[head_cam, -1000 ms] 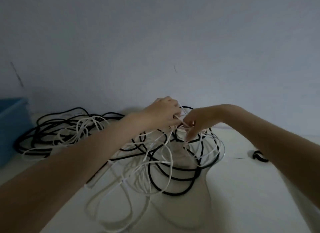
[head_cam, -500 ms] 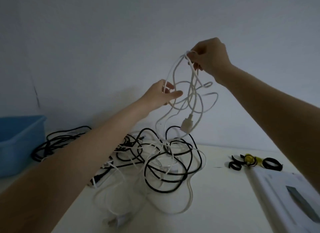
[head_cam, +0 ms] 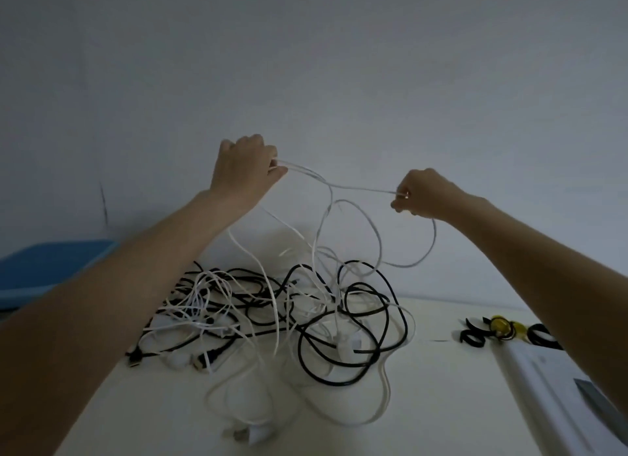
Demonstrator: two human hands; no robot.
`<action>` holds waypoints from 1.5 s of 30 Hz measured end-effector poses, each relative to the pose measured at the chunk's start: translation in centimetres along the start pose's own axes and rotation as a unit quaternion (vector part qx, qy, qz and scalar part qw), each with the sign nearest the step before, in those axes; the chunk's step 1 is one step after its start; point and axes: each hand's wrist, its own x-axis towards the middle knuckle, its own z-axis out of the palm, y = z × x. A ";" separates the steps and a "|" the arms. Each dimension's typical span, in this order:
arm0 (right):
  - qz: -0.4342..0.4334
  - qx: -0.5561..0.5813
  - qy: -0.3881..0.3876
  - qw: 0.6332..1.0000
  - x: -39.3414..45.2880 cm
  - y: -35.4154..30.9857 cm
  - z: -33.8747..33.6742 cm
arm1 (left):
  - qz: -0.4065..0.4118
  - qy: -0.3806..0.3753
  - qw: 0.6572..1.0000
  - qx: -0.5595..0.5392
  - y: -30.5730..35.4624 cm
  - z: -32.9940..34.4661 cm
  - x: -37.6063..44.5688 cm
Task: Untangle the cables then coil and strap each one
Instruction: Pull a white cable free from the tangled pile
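A tangle of black and white cables lies on the white table. Above it, my left hand grips a thin white cable that runs across to my right hand, which pinches it between thumb and fingers. The stretch between my hands is pulled nearly straight. Loops of the same white cable hang down from both hands into the heap. A black cable loop sits at the heap's right side.
A blue bin stands at the left edge. Black straps and a yellow ring lie on the table at the right, behind a white flat box. A plain wall rises close behind the table.
My right hand has come down and moved right, my left hand has risen and closed on the white cable. The hands have spread apart, drawing the cable out between them.
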 end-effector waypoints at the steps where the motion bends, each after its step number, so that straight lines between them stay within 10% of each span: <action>1: 0.012 0.009 0.007 1.000 -0.1 0.1 0.2 | 0.017 0.014 0.999 0.040 -0.5 0.0 -0.1; 5: 0.020 0.041 -0.018 0.999 -0.2 -0.1 0.6 | 0.007 -0.022 0.991 0.131 -2.8 1.0 -1.2; 11: 0.093 0.156 -0.086 0.980 -0.6 0.7 1.2 | -0.122 -0.356 0.919 0.118 -3.1 3.3 -3.8; 14: 0.147 0.344 -0.149 0.915 -1.0 -0.1 2.5 | -0.026 -0.250 0.966 -0.052 1.3 4.5 -5.2; 17: 0.173 0.498 -0.138 0.839 -0.9 -1.2 3.9 | 0.138 -0.286 0.928 -0.194 6.5 5.7 -7.4; 20: 0.162 0.584 -0.089 0.791 -0.4 -2.2 4.0 | 0.175 -0.425 0.879 -0.124 8.1 8.9 -8.6; 24: 0.164 0.652 0.082 0.735 1.8 -1.6 1.5 | 0.230 -0.388 0.893 0.018 7.3 11.3 -8.7; 28: 0.153 0.701 0.212 0.663 3.4 -0.5 -1.5 | 0.114 -0.305 0.941 -0.095 5.9 10.8 -8.4; 33: 0.136 0.726 0.153 0.656 2.8 -2.1 -0.5 | -0.029 -0.536 0.836 -0.113 3.5 12.1 -9.6; 40: 0.127 0.749 0.107 0.641 2.1 -2.7 -2.0 | 0.012 -0.344 0.915 -0.208 7.3 10.1 -7.3; 43: 0.127 0.782 0.070 0.606 1.8 -3.2 -2.4 | -0.051 -0.353 0.855 -0.378 9.6 8.4 -5.4; 45: 0.122 0.795 0.051 0.592 1.7 -3.5 -2.1 | -0.130 -0.412 0.724 -0.539 11.5 7.6 -5.1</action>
